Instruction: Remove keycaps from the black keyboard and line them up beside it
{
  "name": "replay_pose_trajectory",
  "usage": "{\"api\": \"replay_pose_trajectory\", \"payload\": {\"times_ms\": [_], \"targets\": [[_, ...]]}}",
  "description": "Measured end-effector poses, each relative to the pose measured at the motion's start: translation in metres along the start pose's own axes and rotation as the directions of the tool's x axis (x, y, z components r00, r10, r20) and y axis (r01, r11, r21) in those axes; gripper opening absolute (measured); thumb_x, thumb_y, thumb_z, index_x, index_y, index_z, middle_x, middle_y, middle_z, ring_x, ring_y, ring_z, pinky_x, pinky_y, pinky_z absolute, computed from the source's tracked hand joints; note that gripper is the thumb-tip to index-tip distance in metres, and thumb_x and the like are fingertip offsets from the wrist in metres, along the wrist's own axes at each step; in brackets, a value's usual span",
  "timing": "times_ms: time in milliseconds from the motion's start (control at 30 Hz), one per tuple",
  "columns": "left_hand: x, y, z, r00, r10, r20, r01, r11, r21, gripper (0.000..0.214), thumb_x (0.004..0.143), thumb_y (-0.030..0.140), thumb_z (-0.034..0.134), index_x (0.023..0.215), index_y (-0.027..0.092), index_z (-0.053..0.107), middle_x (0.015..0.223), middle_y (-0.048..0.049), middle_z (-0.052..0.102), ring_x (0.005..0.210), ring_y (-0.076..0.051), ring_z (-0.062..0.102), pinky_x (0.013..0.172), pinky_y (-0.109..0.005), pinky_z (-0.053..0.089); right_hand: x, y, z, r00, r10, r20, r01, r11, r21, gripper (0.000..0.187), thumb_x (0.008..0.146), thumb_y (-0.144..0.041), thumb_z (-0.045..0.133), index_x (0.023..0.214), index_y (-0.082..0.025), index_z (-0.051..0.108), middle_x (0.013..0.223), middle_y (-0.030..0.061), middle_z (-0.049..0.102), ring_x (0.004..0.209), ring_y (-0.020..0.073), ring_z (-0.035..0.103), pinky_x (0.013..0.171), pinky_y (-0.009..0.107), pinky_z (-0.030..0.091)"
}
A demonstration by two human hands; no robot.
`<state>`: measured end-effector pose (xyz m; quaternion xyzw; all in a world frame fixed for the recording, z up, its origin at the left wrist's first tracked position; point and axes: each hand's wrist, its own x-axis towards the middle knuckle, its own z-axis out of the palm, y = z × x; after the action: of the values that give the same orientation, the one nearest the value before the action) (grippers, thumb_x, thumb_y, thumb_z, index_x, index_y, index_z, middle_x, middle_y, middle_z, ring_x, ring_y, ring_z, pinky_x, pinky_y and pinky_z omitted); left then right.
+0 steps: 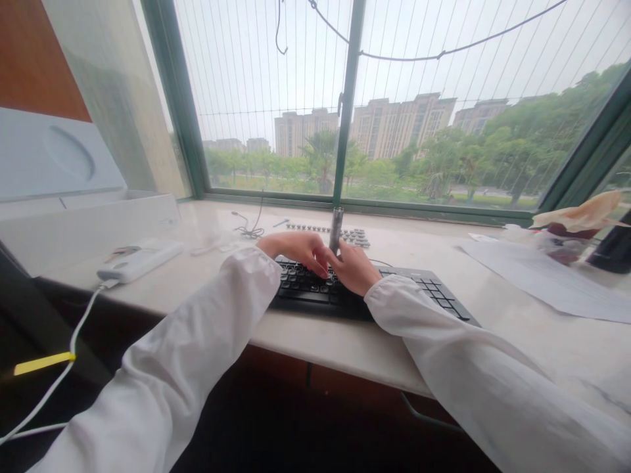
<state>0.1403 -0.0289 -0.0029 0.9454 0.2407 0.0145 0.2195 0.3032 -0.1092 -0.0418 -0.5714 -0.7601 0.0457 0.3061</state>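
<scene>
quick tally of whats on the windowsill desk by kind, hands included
hands: 2, left hand and right hand, both on the keyboard
black keyboard: 1
metal cylinder tool: 1
white power bank: 1
paper sheet: 1
white box: 1
total: 7

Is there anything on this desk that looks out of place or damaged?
Yes. Loose grey keycaps lie in rows on the pale stone sill, behind the black keyboard. Both hands, left hand and right hand, rest on its keys.
</scene>
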Motion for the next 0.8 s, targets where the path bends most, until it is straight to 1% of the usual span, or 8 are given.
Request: {"api": "replay_pose_trajectory", "payload": {"times_ms": [133,200,300,400,500,667,733,800], "targets": [[-0.0007,0.0027,-0.0007,1.000,0.007,0.007,-0.007,1.000,0.018,0.033,0.065,0.047,0.075,0.086,0.022,0.077,0.071,0.0021,0.070,0.065,-0.011,0.059,0.061,-0.020,0.037,0.0003,0.0026,-0.0020,0.998,0.010,0.056,-0.017,0.992,0.124,0.027,0.091,-0.043,0.045,0.093,-0.019,0.060,0.062,0.0006,0.066,0.062,0.0159,0.061,0.062,0.024,0.041],[0.0000,0.0023,-0.0005,1.000,0.029,0.005,-0.029,0.999,0.012,0.031,0.065,0.045,0.075,0.086,0.023,0.077,0.069,0.0023,0.070,0.063,-0.010,0.058,0.061,-0.020,0.037,0.0021,0.0047,-0.0034,0.992,0.060,0.108,-0.081,0.977,0.200,0.025,0.089,-0.041,0.048,0.086,-0.019,0.059,0.056,-0.0007,0.064,0.058,0.0151,0.061,0.061,0.024,0.043],[0.0016,0.0000,0.0002,1.000,0.028,-0.003,-0.028,1.000,-0.005,0.031,0.065,0.046,0.075,0.083,0.021,0.078,0.068,0.0011,0.070,0.062,-0.010,0.057,0.060,-0.021,0.037,0.0050,0.0077,-0.0045,0.966,0.157,0.205,-0.213,0.932,0.294,0.018,0.086,-0.032,0.048,0.077,-0.018,0.056,0.053,-0.0004,0.063,0.050,0.0136,0.059,0.056,0.023,0.045],[0.0025,-0.0018,0.0007,1.000,0.018,0.008,-0.018,0.999,-0.028,0.033,0.065,0.049,0.074,0.081,0.020,0.077,0.066,0.0004,0.070,0.061,-0.010,0.058,0.059,-0.020,0.037,0.0058,0.0078,-0.0040,0.951,0.191,0.244,-0.268,0.902,0.338,0.018,0.084,-0.026,0.046,0.069,-0.018,0.052,0.052,0.0006,0.062,0.044,0.0124,0.055,0.049,0.023,0.044],[0.0018,-0.0015,0.0005,1.000,0.025,-0.002,-0.025,0.999,-0.035,0.033,0.064,0.048,0.075,0.079,0.020,0.077,0.063,0.0009,0.069,0.059,-0.010,0.057,0.058,-0.020,0.036,0.0045,0.0055,-0.0031,0.956,0.187,0.227,-0.256,0.910,0.327,0.015,0.084,-0.027,0.046,0.072,-0.019,0.050,0.052,-0.0003,0.062,0.043,0.0122,0.054,0.047,0.023,0.043],[0.0009,-0.0020,0.0024,0.999,0.007,-0.050,-0.011,0.996,-0.084,0.031,0.060,0.044,0.078,0.080,0.020,0.078,0.064,0.0020,0.069,0.060,-0.009,0.056,0.061,-0.019,0.038,0.0011,0.0042,-0.0022,0.994,0.064,0.084,-0.081,0.974,0.210,0.013,0.086,-0.032,0.048,0.083,-0.020,0.053,0.057,-0.0016,0.063,0.057,0.0144,0.060,0.057,0.023,0.043],[0.0023,-0.0044,0.0042,0.999,-0.017,-0.041,0.012,0.992,-0.128,0.031,0.059,0.043,0.079,0.080,0.020,0.078,0.064,0.0019,0.069,0.059,-0.009,0.056,0.063,-0.019,0.040,0.0005,0.0062,-0.0022,0.994,0.036,0.100,-0.057,0.974,0.218,0.015,0.088,-0.034,0.047,0.086,-0.020,0.053,0.058,-0.0021,0.063,0.057,0.0143,0.060,0.058,0.023,0.043],[0.0041,-0.0073,0.0057,0.999,-0.041,-0.034,0.036,0.987,-0.155,0.031,0.058,0.044,0.079,0.079,0.020,0.078,0.063,0.0015,0.069,0.059,-0.009,0.055,0.063,-0.020,0.040,0.0005,0.0093,-0.0026,0.988,0.025,0.154,-0.064,0.965,0.254,0.016,0.090,-0.035,0.045,0.089,-0.020,0.051,0.057,-0.0030,0.062,0.054,0.0135,0.059,0.056,0.023,0.043]]}}
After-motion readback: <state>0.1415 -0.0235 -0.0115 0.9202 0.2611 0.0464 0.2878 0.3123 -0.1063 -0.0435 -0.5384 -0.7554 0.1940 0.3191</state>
